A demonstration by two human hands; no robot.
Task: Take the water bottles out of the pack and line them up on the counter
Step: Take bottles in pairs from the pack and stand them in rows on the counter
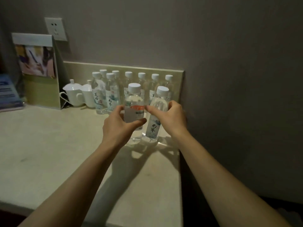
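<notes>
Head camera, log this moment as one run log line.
left hand: gripping front-left bottle | right hand: gripping front-right bottle | both bottles upright on counter | back row: capped bottles along backsplash

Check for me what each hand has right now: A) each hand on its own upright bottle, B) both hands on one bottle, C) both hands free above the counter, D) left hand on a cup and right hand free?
A: the left hand wraps the bottle with the red-marked label and the right hand grips the bottle beside it, both standing upright on the counter.
</notes>
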